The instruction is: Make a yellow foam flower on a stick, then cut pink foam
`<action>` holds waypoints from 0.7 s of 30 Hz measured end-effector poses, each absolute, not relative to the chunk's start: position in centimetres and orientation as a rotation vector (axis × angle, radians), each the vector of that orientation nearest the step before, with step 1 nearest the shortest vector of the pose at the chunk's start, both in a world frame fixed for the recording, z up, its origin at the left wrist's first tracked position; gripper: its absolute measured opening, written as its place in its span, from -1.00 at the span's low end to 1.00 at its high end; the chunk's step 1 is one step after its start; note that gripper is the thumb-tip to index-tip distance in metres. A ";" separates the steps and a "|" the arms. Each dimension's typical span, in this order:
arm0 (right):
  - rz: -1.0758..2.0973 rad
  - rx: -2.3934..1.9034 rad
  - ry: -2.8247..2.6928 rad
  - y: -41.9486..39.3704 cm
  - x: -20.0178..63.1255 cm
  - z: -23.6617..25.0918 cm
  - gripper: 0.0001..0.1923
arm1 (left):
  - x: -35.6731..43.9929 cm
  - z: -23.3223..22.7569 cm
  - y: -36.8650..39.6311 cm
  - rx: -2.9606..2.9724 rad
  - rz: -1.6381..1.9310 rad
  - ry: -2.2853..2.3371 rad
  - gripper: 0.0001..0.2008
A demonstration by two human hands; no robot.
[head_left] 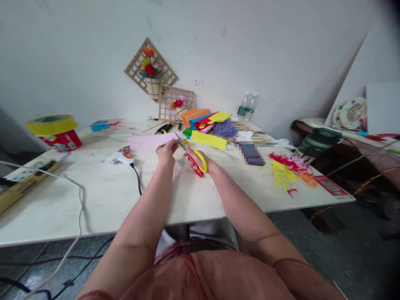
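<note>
A wide white tabletop (103, 196) carries everything here. Toward its far edge lies a heap of coloured foam sheets (204, 118), orange, blue, red and yellow, with a flat yellow foam strip (208, 140) just in front. Shredded red and yellow scraps (286, 168) lie well to the right. A pale pink paper sheet (150, 141) is held above the table's middle; the left hand (166, 153) pinches its right edge, fingers closed on it. The right hand (195, 156) grips red-and-yellow-handled scissors (193, 157), fingers through the loops, blades meeting the sheet's edge. A white glue gun (119, 158) rests nearby on the left.
</note>
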State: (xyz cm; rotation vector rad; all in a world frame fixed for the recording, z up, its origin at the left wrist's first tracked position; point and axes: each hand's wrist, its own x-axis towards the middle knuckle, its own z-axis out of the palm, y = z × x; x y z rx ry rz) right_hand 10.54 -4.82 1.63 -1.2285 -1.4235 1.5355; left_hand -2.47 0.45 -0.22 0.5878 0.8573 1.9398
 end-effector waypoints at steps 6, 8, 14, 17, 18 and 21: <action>1.523 -1.169 -1.460 -4.7 10.5 1.4 -0.44 | -2.4 -0.2 0.5 0.582 1.949 0.855 -0.88; 1.515 -1.161 -1.463 -4.7 10.5 1.3 -0.46 | -2.4 -0.3 0.5 0.581 1.949 0.855 -0.88; 1.492 -1.158 -1.463 -4.7 10.3 1.4 -0.47 | -2.4 -0.4 0.6 0.593 1.948 0.856 -0.87; 1.478 -1.156 -1.467 -4.7 10.3 1.4 -0.47 | -2.4 -0.4 0.6 0.594 1.946 0.849 -0.88; 1.473 -1.154 -1.468 -4.6 10.3 1.3 -0.46 | -2.4 -0.3 0.5 0.591 1.946 0.848 -0.88; 1.454 -1.146 -1.494 -4.5 10.3 1.1 -0.44 | -2.4 -0.3 0.5 0.577 1.951 0.834 -0.89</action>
